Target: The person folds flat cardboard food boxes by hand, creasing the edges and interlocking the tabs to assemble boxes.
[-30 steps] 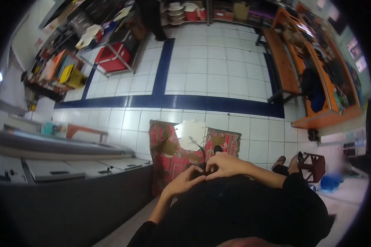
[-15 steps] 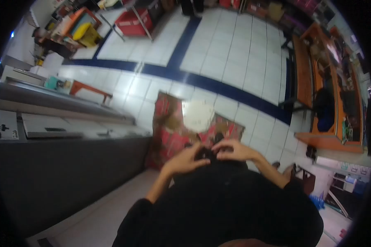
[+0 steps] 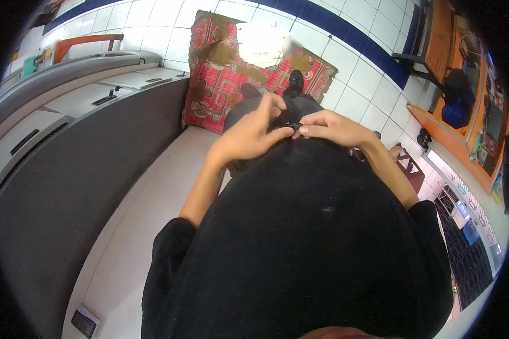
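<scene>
Both hands meet at the front of my waist, at the hem of my black shirt [image 3: 316, 226]. A small black strap-like piece [image 3: 294, 125] lies between the fingertips; its exact kind is too small to make out. My right hand [image 3: 344, 131] pinches it between thumb and fingers. From the other side, my left hand [image 3: 248, 135] has its thumb against the piece, with the index finger bent and raised above; its remaining fingers are partly hidden. Dark trousers and a black shoe [image 3: 295, 82] show beyond the hands.
A patterned red cardboard sheet [image 3: 212, 110] lies on the white tiled floor under my feet, with a pale patch [image 3: 260, 45]. A long grey-sided counter [image 3: 124, 135] runs along my left. An orange wooden shelf unit [image 3: 452, 152] stands at right. A small dark device [image 3: 85, 322] lies lower left.
My view has tipped further down, so the far room has left the frame. The hands stay together at the waist, now clearer, with the fingertips closer around the black piece.
</scene>
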`<action>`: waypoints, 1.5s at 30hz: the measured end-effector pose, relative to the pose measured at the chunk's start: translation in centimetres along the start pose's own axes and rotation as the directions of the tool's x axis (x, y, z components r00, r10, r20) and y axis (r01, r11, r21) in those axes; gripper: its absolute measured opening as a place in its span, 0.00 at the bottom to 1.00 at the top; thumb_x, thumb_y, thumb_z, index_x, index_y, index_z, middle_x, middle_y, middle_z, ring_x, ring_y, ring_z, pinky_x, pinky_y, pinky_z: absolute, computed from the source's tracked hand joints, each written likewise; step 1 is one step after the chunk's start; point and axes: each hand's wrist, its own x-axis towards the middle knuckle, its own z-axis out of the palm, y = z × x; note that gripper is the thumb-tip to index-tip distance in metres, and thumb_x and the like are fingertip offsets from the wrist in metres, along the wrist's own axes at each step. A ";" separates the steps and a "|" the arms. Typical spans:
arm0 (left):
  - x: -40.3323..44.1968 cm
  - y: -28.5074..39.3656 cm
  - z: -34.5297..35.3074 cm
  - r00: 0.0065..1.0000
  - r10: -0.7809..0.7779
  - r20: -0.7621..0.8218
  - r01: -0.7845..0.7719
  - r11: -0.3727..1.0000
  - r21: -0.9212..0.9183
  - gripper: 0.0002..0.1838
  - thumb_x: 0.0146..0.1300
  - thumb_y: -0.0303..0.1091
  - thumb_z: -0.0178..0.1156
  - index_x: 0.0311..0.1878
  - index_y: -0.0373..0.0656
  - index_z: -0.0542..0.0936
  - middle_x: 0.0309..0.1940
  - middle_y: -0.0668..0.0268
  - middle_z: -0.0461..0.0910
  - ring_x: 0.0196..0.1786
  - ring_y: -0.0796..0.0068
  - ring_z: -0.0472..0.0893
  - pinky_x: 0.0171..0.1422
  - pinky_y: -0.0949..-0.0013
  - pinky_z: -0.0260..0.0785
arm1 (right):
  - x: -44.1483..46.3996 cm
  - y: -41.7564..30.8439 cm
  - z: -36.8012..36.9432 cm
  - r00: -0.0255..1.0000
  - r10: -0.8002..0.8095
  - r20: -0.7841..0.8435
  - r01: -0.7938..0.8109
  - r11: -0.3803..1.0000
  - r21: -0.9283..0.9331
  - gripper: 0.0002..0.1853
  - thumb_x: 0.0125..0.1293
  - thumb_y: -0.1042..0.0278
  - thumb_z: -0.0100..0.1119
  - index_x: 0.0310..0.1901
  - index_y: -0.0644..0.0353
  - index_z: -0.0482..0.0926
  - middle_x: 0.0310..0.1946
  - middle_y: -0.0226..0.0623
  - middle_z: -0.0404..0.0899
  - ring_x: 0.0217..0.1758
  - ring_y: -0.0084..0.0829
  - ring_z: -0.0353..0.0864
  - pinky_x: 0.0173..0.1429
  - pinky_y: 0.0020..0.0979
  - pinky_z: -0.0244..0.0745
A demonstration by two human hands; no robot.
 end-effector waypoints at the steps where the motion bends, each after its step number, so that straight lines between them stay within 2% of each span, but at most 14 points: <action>1: 0.1 -0.5 -0.9 0.989 -0.088 0.115 0.104 0.985 -0.141 0.35 0.68 0.38 0.77 0.70 0.44 0.67 0.52 0.54 0.84 0.45 0.67 0.84 0.53 0.62 0.77 | 0.1 -0.1 0.2 0.998 0.055 -0.044 -0.052 0.997 0.059 0.19 0.80 0.53 0.65 0.50 0.66 0.85 0.41 0.30 0.86 0.45 0.23 0.80 0.54 0.29 0.74; 2: -0.2 -1.1 -1.9 0.958 -0.157 0.238 0.219 0.939 -0.265 0.38 0.66 0.40 0.79 0.72 0.44 0.67 0.52 0.53 0.85 0.44 0.65 0.86 0.52 0.61 0.78 | 0.4 -0.3 0.2 0.990 0.111 -0.085 -0.101 0.988 0.118 0.17 0.81 0.56 0.64 0.52 0.65 0.86 0.41 0.28 0.86 0.44 0.22 0.80 0.53 0.27 0.74; 4: -1.1 -1.4 -4.9 0.985 -0.162 0.059 0.171 0.960 -0.220 0.46 0.66 0.38 0.80 0.81 0.46 0.63 0.57 0.61 0.82 0.47 0.74 0.84 0.53 0.65 0.80 | 0.1 -0.3 -1.3 0.969 0.238 -0.059 -0.231 0.966 0.115 0.18 0.80 0.53 0.65 0.52 0.63 0.87 0.42 0.31 0.89 0.44 0.25 0.83 0.53 0.29 0.75; 6: -1.9 -5.1 -6.8 0.960 -0.216 -0.176 0.152 0.935 -0.319 0.42 0.70 0.41 0.77 0.81 0.45 0.65 0.55 0.61 0.83 0.48 0.74 0.85 0.51 0.65 0.80 | 0.0 1.6 -2.5 0.945 -0.048 -0.322 -0.103 0.895 -0.434 0.19 0.78 0.51 0.67 0.53 0.61 0.87 0.42 0.32 0.90 0.48 0.28 0.84 0.57 0.33 0.76; 11: -4.4 -15.6 -3.7 0.860 -0.502 -0.097 0.455 0.838 -0.303 0.41 0.72 0.50 0.73 0.80 0.40 0.69 0.62 0.55 0.84 0.61 0.64 0.84 0.68 0.60 0.76 | 1.6 7.3 -0.7 0.932 0.087 -0.352 -0.120 0.990 -0.073 0.18 0.80 0.54 0.65 0.58 0.59 0.87 0.58 0.35 0.87 0.61 0.27 0.82 0.65 0.33 0.74; 16: -6.7 -26.0 2.9 0.804 -0.594 0.023 0.582 0.779 -0.231 0.49 0.73 0.60 0.69 0.85 0.38 0.63 0.82 0.44 0.67 0.86 0.52 0.64 0.89 0.53 0.55 | 4.3 14.9 0.4 0.886 0.204 -0.417 -0.308 0.931 -0.198 0.24 0.77 0.49 0.67 0.61 0.61 0.85 0.56 0.41 0.89 0.61 0.35 0.85 0.68 0.37 0.77; 18: -6.8 -25.9 3.2 0.744 -0.666 0.055 0.652 0.705 -0.280 0.51 0.73 0.64 0.65 0.85 0.37 0.62 0.82 0.44 0.67 0.86 0.50 0.64 0.89 0.53 0.53 | 5.8 19.2 0.4 0.865 0.309 -0.395 -0.393 0.907 -0.151 0.25 0.76 0.49 0.68 0.62 0.62 0.84 0.56 0.44 0.88 0.62 0.36 0.85 0.68 0.38 0.78; 21: -8.9 -34.3 6.0 0.723 -0.690 -0.030 0.620 0.668 -0.411 0.51 0.74 0.66 0.63 0.86 0.36 0.62 0.83 0.45 0.66 0.86 0.52 0.63 0.90 0.55 0.52 | 8.0 22.4 0.0 0.637 0.341 -0.691 -0.413 0.908 0.067 0.25 0.75 0.51 0.68 0.61 0.65 0.85 0.55 0.50 0.89 0.59 0.40 0.87 0.64 0.41 0.79; 24: -9.9 -36.1 6.0 0.617 -0.748 0.243 0.766 0.501 -0.404 0.51 0.75 0.67 0.60 0.86 0.37 0.61 0.83 0.46 0.66 0.86 0.51 0.64 0.89 0.55 0.52 | 10.3 23.0 -1.0 0.769 0.271 -0.579 -0.426 0.893 -0.148 0.23 0.73 0.52 0.70 0.55 0.67 0.87 0.53 0.51 0.89 0.57 0.43 0.87 0.63 0.42 0.80; 32: -11.0 -44.1 11.0 0.541 -0.827 0.153 0.643 0.290 -0.709 0.39 0.80 0.62 0.55 0.85 0.49 0.67 0.78 0.58 0.73 0.77 0.59 0.72 0.80 0.55 0.64 | 18.5 27.7 -9.0 0.799 0.355 -0.486 -0.455 0.885 -0.102 0.25 0.78 0.50 0.64 0.61 0.65 0.84 0.56 0.45 0.88 0.64 0.38 0.85 0.71 0.39 0.77; 34: -9.4 -43.8 11.3 0.480 -0.865 0.145 0.656 0.244 -0.714 0.42 0.81 0.60 0.56 0.86 0.44 0.62 0.78 0.53 0.74 0.77 0.54 0.74 0.80 0.55 0.65 | 22.9 32.1 -11.7 0.820 0.343 -0.458 -0.383 0.924 0.005 0.21 0.79 0.51 0.64 0.58 0.63 0.84 0.43 0.38 0.88 0.44 0.29 0.86 0.54 0.36 0.82; 38: -9.8 -47.3 15.4 0.324 -0.924 0.203 0.594 0.032 -0.804 0.32 0.84 0.52 0.53 0.82 0.45 0.67 0.73 0.57 0.79 0.70 0.61 0.81 0.73 0.58 0.70 | 31.5 41.1 -18.5 0.850 0.341 -0.401 -0.375 0.927 -0.007 0.19 0.80 0.53 0.62 0.57 0.61 0.84 0.38 0.37 0.87 0.38 0.27 0.85 0.45 0.33 0.81; 42: -6.7 -55.9 19.1 0.229 -0.960 0.164 0.697 0.044 -0.715 0.27 0.85 0.45 0.53 0.79 0.43 0.69 0.67 0.57 0.84 0.61 0.65 0.85 0.66 0.59 0.74 | 40.8 46.2 -26.4 0.736 0.537 -0.412 -0.496 0.842 0.210 0.20 0.80 0.53 0.63 0.59 0.61 0.83 0.46 0.33 0.88 0.43 0.23 0.87 0.46 0.30 0.82; 45: -3.2 -65.3 20.6 0.299 -0.952 0.060 0.774 0.205 -0.599 0.28 0.83 0.43 0.56 0.78 0.38 0.68 0.63 0.54 0.84 0.58 0.64 0.86 0.65 0.58 0.75 | 48.0 53.9 -31.0 0.753 0.458 -0.472 -0.408 0.888 0.211 0.23 0.77 0.50 0.66 0.61 0.60 0.81 0.48 0.34 0.87 0.43 0.26 0.87 0.45 0.32 0.84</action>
